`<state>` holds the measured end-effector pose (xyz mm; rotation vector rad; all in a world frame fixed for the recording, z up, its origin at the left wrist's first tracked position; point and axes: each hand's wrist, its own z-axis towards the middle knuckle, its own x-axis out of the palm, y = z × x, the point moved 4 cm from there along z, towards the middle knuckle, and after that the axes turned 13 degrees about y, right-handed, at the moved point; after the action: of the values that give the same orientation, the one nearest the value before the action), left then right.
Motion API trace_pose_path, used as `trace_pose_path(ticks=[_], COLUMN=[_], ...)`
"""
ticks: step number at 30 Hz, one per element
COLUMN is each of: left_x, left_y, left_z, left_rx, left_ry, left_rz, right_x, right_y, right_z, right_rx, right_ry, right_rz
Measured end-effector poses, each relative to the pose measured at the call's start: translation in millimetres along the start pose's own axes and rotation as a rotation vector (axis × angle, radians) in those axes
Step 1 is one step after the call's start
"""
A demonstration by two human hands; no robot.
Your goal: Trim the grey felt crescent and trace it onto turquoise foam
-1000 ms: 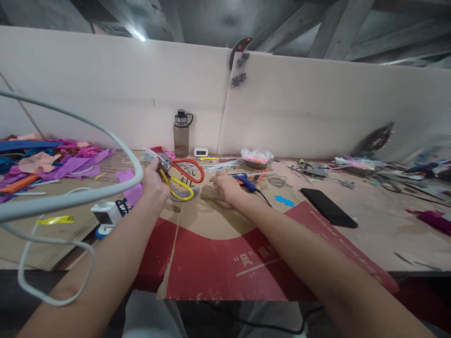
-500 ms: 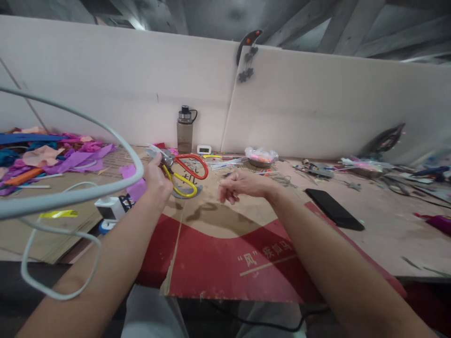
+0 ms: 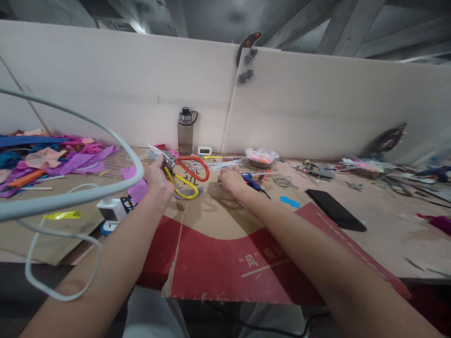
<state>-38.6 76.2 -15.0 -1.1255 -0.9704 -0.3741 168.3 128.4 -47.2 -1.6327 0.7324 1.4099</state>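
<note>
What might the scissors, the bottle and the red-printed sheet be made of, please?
The scissors look like shiny metal; their glossy red and yellow handles are probably plastic-coated. The bottle seems smooth, see-through grey plastic, though glass is possible. The sheet looks like matte cardboard, plain brown where unprinted, with a rough edge.

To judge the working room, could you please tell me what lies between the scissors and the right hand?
The head view shows only bare cardboard between the scissors and the right hand.

Both hands (image 3: 195,182) reach forward, the forearms spread apart.
</note>
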Motion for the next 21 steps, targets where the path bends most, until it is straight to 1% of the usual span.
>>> trace_pose_path(ticks=[3, 10, 13, 15, 18, 21], left_x=[1.1, 1.1, 0.7, 0.9, 1.5, 1.3], left_y=[0.9, 0.9, 0.2, -0.7, -1.0, 0.0], left_z=[-1.3, -3.0, -2.8, -2.8, -2.6, -1.5], left_rx=[-0.017, -0.009, 0.003, 0.009, 0.000, -0.007], left_ry=[-0.002, -0.042, -0.044, -0.040, -0.032, -0.029], left_rz=[-0.016, -0.002, -0.001, -0.005, -0.009, -0.022], right_x=[2.6, 0.5, 0.4, -3.9, -18.9, -36.4], right_y=[4.5, 20.6, 20.9, 16.4, 6.6, -0.6], right_z=[6.1, 11.7, 12.4, 12.8, 9.4, -5.7], right_rx=[-0.011, -0.127, -0.113, -0.067, 0.030, 0.080], right_ry=[0.029, 0.047, 0.029, -0.007, -0.106, -0.220], right_rz=[-0.067, -0.155, -0.150, -0.131, -0.083, 0.041])
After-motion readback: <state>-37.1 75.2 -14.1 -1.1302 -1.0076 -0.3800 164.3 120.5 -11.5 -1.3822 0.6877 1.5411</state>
